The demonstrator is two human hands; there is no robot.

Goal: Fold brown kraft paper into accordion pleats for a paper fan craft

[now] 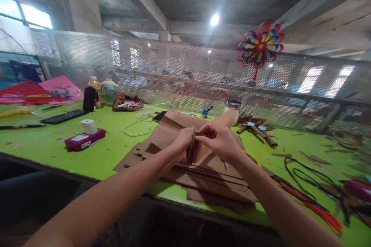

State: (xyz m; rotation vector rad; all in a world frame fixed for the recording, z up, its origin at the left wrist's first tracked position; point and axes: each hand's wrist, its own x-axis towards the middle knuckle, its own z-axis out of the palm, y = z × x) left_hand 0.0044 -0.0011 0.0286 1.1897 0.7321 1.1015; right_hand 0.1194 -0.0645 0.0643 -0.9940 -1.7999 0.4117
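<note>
My left hand [184,142] is closed on a folded piece of brown kraft paper [191,150], which stands up from a stack of similar sheets. Just to the right, my right hand [222,139] has thumb and forefinger pinched at the upper edge of the same paper. Under both hands lies the stack of brown paper [214,181], with several layered edges toward me. A larger creased brown sheet [171,121] spreads out behind the left hand. The fingers partly hide where the paper is gripped.
On the green table [104,162] a purple power strip [85,139] carries a white charger [88,126]. A white cable [136,134] curls behind it. At right lie a red-handled tool [313,204], a black cord [304,177] and paper scraps. A perforated metal screen [179,65] stands behind.
</note>
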